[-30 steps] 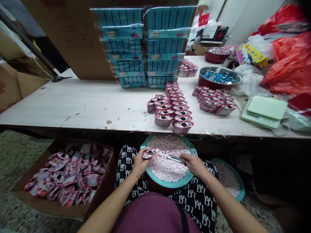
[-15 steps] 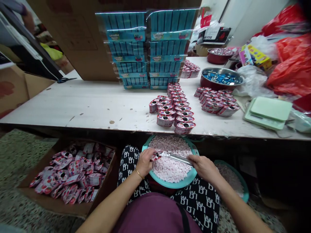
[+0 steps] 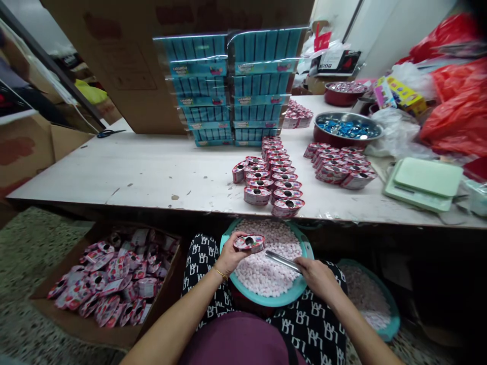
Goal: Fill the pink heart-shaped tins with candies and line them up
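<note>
My left hand (image 3: pixel 229 254) grips a small pink heart-shaped candy box (image 3: pixel 249 243), held level over the teal basin (image 3: pixel 300 286) on my lap. The basin is full of pale pink candies (image 3: pixel 262 271). My right hand (image 3: pixel 317 276) is closed on a metal scoop (image 3: pixel 282 261) that lies across the candies, its tip pointing toward the box. On the table edge just above stand rows of the same pink boxes (image 3: pixel 272 175).
A cardboard box of flat pink box blanks (image 3: pixel 114 276) sits on the floor at my left. A second teal basin of candies (image 3: pixel 365 299) is at my right. The table (image 3: pixel 152 167) carries stacked teal cartons (image 3: pixel 232 86), a bowl of blue sweets (image 3: pixel 346 126), more pink boxes (image 3: pixel 338 165) and a green scale (image 3: pixel 422 182).
My left hand has lifted the pink box up off the candies and levelled it. The scoop has drawn back from the box's opening and now rests lower on the candies.
</note>
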Demonstrator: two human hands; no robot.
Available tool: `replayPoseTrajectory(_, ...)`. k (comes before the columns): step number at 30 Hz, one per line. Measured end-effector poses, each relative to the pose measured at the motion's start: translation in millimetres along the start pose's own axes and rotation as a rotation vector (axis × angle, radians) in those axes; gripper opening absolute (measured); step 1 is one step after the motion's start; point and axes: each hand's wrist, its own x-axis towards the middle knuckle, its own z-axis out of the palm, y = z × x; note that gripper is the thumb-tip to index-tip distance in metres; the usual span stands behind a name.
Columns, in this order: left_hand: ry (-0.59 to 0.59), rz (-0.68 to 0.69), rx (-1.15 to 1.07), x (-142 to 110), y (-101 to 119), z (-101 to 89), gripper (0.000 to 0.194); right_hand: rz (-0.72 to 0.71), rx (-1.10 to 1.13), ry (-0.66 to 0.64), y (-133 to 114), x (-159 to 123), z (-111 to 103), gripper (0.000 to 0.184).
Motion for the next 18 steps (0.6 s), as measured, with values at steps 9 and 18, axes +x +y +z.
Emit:
replayPoseTrajectory(9,0.04,0.336,0.491,83,63,10.2,0.042,-0.005,0.114,-0.026,8,-5,17,0.028)
replayPoseTrajectory(18,0.358,0.471,0.619,103,51,-5.0,0.063,-0.028,0.094,-0.068,9,-2,35,0.033)
